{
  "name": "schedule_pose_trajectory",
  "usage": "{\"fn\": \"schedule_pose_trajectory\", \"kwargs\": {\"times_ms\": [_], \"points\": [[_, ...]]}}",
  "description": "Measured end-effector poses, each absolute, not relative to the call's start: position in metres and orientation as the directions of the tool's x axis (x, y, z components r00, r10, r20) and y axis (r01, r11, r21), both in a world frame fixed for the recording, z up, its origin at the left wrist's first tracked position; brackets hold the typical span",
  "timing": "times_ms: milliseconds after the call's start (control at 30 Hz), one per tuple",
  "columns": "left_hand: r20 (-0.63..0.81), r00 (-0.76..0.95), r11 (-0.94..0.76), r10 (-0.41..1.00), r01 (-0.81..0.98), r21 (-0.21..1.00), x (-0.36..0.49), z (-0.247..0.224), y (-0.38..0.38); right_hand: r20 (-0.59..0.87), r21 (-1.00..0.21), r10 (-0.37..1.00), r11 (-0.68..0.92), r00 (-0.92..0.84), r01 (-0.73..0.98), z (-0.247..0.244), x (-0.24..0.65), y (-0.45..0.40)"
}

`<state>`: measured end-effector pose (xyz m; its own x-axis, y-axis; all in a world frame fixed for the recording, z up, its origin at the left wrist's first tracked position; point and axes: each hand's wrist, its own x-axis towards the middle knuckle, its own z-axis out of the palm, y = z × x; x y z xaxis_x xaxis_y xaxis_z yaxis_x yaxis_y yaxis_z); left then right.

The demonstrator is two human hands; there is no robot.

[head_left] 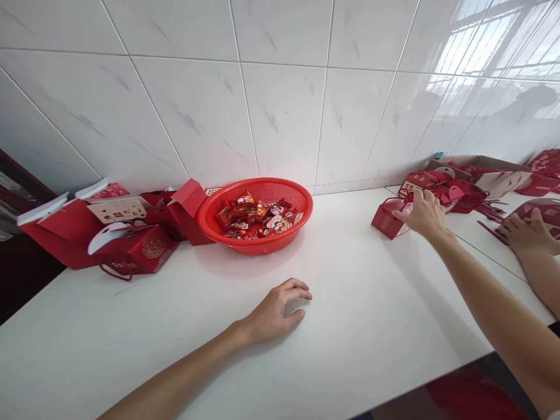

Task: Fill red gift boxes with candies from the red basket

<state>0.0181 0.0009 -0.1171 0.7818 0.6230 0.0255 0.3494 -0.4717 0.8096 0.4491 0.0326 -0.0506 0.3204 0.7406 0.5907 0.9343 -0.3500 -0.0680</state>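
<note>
My left hand (280, 310) rests on the white table (350, 326), its fingers loosely curved and apart, holding nothing. At the right, my right hand (420, 214) reaches over the top of a small red box (388, 221) with a cord handle; thumb and fingers are around its upper part. Between and behind the hands sits a red plastic basket (258, 248) with wrapped candies (258, 217) in it.
Red gift boxes (140, 251) and taller red cartons stand at the left. More red boxes (468, 195) and a cardboard box lie at the back right. Another person's hand (531, 233) touches a box at the far right. A tiled wall (284, 116) rises behind.
</note>
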Motion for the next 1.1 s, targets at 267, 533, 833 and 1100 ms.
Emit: {"fn": "schedule_pose_trajectory", "kwargs": {"times_ms": [267,533,833,1100], "points": [[0.023,0.771,-0.459,0.637,0.355,0.814,0.020,-0.120,-0.001,0.329,0.164,0.939,-0.166,0.104,0.972,-0.122,0.385,0.030],[0.030,0.769,-0.461,0.638,0.351,0.815,0.020,-0.120,-0.002,0.281,0.086,0.909,-0.343,0.308,0.935,-0.111,0.422,0.060],[0.086,0.774,-0.495,0.628,0.312,0.811,0.020,-0.128,-0.001,0.327,-0.074,0.905,-0.264,0.274,0.962,-0.114,0.428,0.065],[0.173,0.743,-0.478,0.647,0.218,0.851,0.022,-0.131,-0.003,0.593,-0.345,0.804,0.305,-0.045,0.888,-0.109,0.330,0.051]]}}
